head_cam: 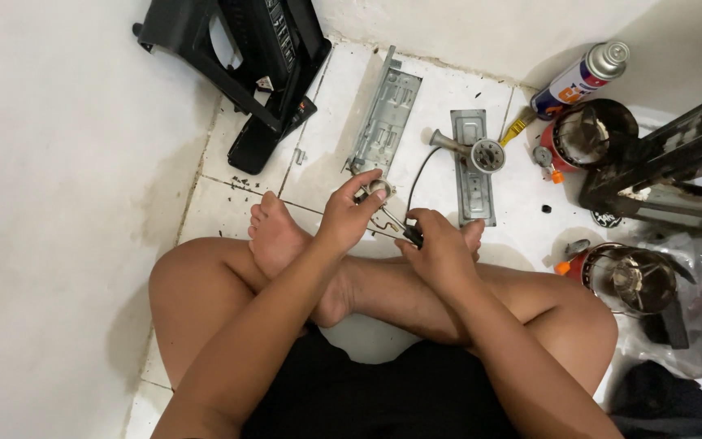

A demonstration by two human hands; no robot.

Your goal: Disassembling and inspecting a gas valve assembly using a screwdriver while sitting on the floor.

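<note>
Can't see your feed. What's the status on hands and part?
Left hand pinching small metal ring. Right hand gripping thin wire. Nothing blocking.

Two metal brackets (385,114) lie on the floor (522,195), spray can (580,79) to their right.

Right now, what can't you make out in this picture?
Head view only:
- Small metal ring part: mostly covered by the left hand.
- What the right hand grips: hidden inside the fist; only thin wires show.
- Black metal frame: cut off by the right edge.
- Black plastic casing: cut off by the top edge.
</note>
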